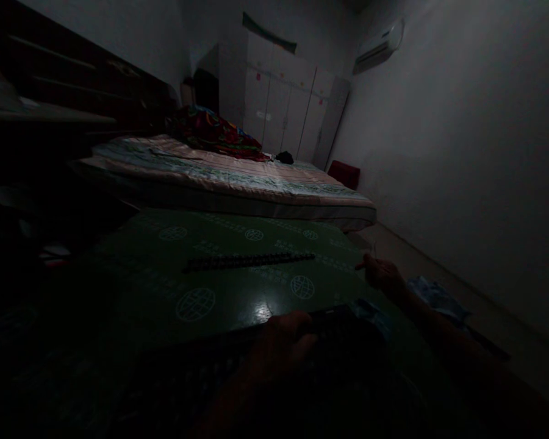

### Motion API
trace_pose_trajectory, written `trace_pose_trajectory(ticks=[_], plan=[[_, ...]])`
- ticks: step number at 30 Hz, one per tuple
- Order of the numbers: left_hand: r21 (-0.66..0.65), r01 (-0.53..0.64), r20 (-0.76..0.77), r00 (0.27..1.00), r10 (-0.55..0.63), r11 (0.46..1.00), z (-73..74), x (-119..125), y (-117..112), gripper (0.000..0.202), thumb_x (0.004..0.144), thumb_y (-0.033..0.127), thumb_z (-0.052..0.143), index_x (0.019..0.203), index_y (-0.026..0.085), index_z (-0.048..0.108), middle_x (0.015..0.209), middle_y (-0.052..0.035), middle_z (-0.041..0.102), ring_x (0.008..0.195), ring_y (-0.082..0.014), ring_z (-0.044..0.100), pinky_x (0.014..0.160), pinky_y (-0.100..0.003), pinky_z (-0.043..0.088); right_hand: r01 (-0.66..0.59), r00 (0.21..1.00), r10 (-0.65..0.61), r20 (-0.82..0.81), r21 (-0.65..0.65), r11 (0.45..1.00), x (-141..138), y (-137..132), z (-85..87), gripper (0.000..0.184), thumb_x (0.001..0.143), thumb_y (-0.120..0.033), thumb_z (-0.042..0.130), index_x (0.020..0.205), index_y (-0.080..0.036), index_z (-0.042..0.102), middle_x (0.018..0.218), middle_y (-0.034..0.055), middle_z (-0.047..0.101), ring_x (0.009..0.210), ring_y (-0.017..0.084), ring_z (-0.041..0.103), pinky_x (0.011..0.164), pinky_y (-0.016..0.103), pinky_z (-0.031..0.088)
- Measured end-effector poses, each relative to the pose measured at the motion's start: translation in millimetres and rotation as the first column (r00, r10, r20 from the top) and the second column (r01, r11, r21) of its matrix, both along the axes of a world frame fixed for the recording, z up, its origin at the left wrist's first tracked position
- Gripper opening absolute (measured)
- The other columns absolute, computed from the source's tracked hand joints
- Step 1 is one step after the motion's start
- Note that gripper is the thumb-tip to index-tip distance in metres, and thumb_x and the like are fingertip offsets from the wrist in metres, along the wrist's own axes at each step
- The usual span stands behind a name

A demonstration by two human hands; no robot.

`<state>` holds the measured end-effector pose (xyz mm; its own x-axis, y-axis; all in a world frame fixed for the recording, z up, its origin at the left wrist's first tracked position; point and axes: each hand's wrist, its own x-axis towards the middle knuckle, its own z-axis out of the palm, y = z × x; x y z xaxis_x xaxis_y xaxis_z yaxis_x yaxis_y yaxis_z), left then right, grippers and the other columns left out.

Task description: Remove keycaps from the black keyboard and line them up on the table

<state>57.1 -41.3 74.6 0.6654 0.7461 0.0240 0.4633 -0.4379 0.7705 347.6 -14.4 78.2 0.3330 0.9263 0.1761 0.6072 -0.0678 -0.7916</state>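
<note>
The room is very dim. A dark keyboard [196, 366] lies on the green patterned tabletop near me, its rows of keys barely showing. My left hand [281, 344] rests over its middle, fingers curled at the far edge and thumb bent in, gripping it. Out past the table's right side, my right hand [384, 274] is closed, with a slim piece by its fingertips too dark to name. Farther back on the table lies a long, narrow dark strip [251, 262] with a toothed or beaded look. At the keyboard's right end sits a crumpled bluish cloth or bag [370, 314].
Beyond the table stands a bed [238, 177] with a striped sheet and a red patterned blanket [215, 134]. A pale wardrobe [279, 97] is behind it. Right of the table, a bluish crumpled item [439, 299] lies low by the white wall [476, 152].
</note>
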Motion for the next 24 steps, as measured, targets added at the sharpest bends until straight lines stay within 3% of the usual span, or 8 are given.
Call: trace_pose_trajectory(ticks=[4,8,11,15,24], plan=[[0.076,0.066,-0.024,0.998,-0.064,0.995,5.7,5.8,-5.1,0.021,0.074,0.024,0.043,0.081,0.015,0.06,0.073,-0.0012,0.061,0.068,-0.0131,0.055,0.059,-0.021,0.037,0.021,0.993,-0.016,0.119,-0.037,0.999,2.6,-47.5,6.1,0.049,0.075,-0.058,0.041,0.063,-0.014,0.061,0.039,-0.0021,0.042,0.035,0.007,0.039,0.035,0.02,0.025],[0.098,0.115,-0.013,0.993,-0.114,0.989,6.9,7.7,-7.6,0.022,0.073,0.025,0.044,0.083,0.015,0.061,0.072,-0.0006,0.061,0.069,-0.0131,0.054,0.058,-0.02,0.036,-0.025,1.0,0.027,0.015,-0.136,0.99,-12.2,-89.0,14.5,0.039,0.07,-0.052,0.051,0.072,-0.014,0.059,0.043,-0.0035,0.046,0.036,0.008,0.041,0.036,0.02,0.031],[0.124,0.123,0.012,0.992,-0.126,0.985,6.0,6.9,-7.1,0.023,0.074,0.026,0.043,0.084,0.015,0.061,0.073,-0.0009,0.061,0.07,-0.0133,0.055,0.06,-0.021,0.037,-0.135,0.988,0.12,-0.097,-0.169,0.976,-28.3,-110.8,20.1,0.035,0.067,-0.047,0.059,0.078,-0.013,0.06,0.052,-0.0021,0.053,0.043,0.01,0.049,0.042,0.021,0.038],[0.155,0.103,0.024,0.994,-0.109,0.982,3.7,6.8,-7.0,0.025,0.074,0.028,0.043,0.084,0.014,0.061,0.074,-0.0014,0.061,0.07,-0.0133,0.055,0.062,-0.022,0.037,-0.218,0.951,0.181,-0.249,-0.126,0.968,-44.9,-122.0,19.1,0.031,0.065,-0.04,0.064,0.08,-0.013,0.06,0.058,-0.001,0.056,0.047,0.009,0.051,0.046,0.023,0.043],[-0.027,0.139,0.056,0.989,-0.137,0.99,-6.4,26.1,-26.8,0.023,0.07,0.025,0.045,0.078,0.013,0.063,0.074,-0.0004,0.061,0.067,-0.0124,0.053,0.057,-0.02,0.036,-0.125,0.917,0.122,-0.38,0.018,0.992,-84.3,-122.2,-12.4,0.019,0.063,-0.033,0.066,0.067,-0.017,0.058,0.054,-0.0027,0.054,0.047,0.01,0.05,0.043,0.021,0.041]])
